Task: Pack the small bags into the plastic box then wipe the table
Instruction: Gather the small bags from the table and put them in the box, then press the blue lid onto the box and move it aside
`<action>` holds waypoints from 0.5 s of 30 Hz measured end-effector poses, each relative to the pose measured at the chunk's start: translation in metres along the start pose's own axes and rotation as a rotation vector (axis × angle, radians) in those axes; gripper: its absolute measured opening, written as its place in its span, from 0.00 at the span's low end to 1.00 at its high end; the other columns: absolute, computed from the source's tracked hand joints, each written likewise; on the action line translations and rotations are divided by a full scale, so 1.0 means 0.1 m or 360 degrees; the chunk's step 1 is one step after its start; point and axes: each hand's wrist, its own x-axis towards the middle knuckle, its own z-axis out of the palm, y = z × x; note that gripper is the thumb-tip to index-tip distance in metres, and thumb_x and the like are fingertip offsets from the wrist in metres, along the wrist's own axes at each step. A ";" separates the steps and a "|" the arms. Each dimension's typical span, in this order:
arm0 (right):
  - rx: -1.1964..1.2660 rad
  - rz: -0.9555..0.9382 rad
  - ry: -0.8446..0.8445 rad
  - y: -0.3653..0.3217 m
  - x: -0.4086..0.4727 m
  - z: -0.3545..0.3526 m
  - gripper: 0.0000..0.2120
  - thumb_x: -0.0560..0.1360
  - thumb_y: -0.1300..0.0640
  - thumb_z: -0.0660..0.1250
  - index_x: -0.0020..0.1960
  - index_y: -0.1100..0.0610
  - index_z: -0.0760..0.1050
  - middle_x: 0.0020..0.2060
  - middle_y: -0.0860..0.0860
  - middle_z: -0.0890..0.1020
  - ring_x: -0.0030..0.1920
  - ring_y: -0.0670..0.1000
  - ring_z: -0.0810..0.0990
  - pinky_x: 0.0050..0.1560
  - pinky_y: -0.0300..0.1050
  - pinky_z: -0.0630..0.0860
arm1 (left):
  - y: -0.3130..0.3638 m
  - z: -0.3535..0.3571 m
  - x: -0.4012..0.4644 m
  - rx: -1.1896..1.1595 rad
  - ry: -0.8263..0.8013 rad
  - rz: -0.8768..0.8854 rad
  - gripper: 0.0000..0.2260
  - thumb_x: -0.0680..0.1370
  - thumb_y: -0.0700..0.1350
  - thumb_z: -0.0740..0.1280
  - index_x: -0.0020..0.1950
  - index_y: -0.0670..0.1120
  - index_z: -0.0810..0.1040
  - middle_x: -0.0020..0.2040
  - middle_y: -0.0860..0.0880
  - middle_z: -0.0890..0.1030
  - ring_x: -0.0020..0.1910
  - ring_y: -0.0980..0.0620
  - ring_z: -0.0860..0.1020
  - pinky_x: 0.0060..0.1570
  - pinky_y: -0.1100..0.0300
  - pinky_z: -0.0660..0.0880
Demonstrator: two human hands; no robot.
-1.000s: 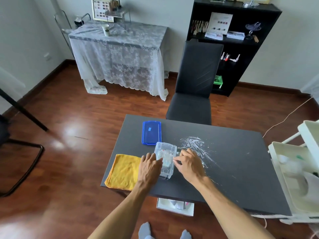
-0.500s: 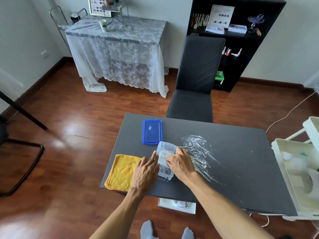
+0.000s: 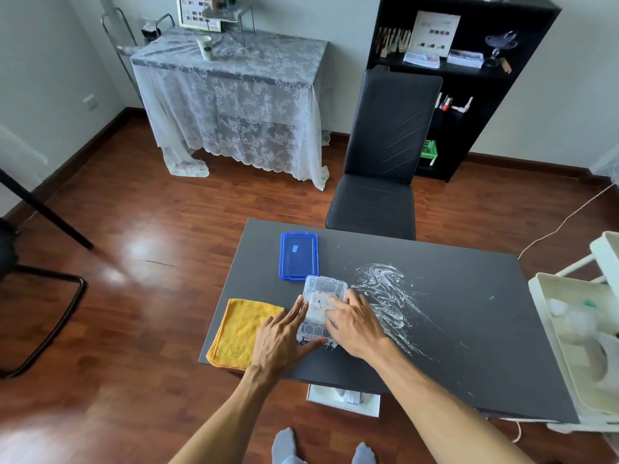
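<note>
Fingers (image 3: 330, 304) of right hand (image 3: 355, 324) spread flat, pressing small bags (image 3: 318, 303) down inside clear plastic box (image 3: 321, 309); nothing gripped. Left hand (image 3: 284, 336) open, palm down, flat against box's 9 o'clock wall, thumb along near edge. Box on dark desk (image 3: 469, 329), yellow cloth (image 3: 243, 331) at 9 o'clock, blue lid (image 3: 298, 255) at 11, white smear (image 3: 388, 296) at 3.

Box (image 3: 322, 308) mid-table (image 3: 469, 329), lid (image 3: 298, 255) just behind, cloth (image 3: 246, 331) left, spill (image 3: 388, 298) right; bags perhaps inside.
</note>
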 end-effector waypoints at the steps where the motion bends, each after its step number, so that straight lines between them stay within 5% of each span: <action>1: 0.0063 -0.0001 0.0042 0.02 -0.03 0.01 0.17 0.81 0.48 0.57 0.57 0.51 0.82 0.70 0.48 0.75 0.58 0.54 0.70 0.60 0.52 0.70 | 0.02 0.00 -0.01 -0.0032 0.0018 -0.0051 0.42 0.70 0.78 0.49 0.77 0.56 0.59 0.77 0.60 0.55 0.70 0.49 0.71 0.64 0.57 0.69; 6: 0.0528 0.0212 0.0376 0.08 -0.17 0.04 0.15 0.78 0.58 0.66 0.63 0.52 0.81 0.70 0.50 0.76 0.62 0.51 0.75 0.64 0.49 0.76 | 0.07 -0.03 -0.01 -0.0040 0.0077 -0.0119 0.40 0.72 0.76 0.51 0.76 0.53 0.63 0.77 0.57 0.62 0.70 0.50 0.69 0.67 0.55 0.68; 9: 0.0756 0.0459 0.0375 0.10 -0.14 0.03 0.19 0.79 0.56 0.65 0.69 0.53 0.76 0.70 0.49 0.75 0.69 0.50 0.74 0.71 0.42 0.67 | 0.02 -0.13 0.07 -0.0094 0.0188 -0.0051 0.34 0.76 0.71 0.53 0.74 0.51 0.68 0.74 0.53 0.68 0.71 0.50 0.67 0.69 0.54 0.67; 15: 0.1062 0.0788 0.0518 0.17 0.22 -0.10 0.15 0.78 0.51 0.68 0.64 0.51 0.80 0.56 0.49 0.85 0.53 0.47 0.84 0.52 0.40 0.79 | -0.23 -0.34 0.45 -0.0441 0.0272 -0.0270 0.24 0.81 0.61 0.53 0.69 0.48 0.71 0.67 0.50 0.76 0.67 0.52 0.71 0.62 0.56 0.69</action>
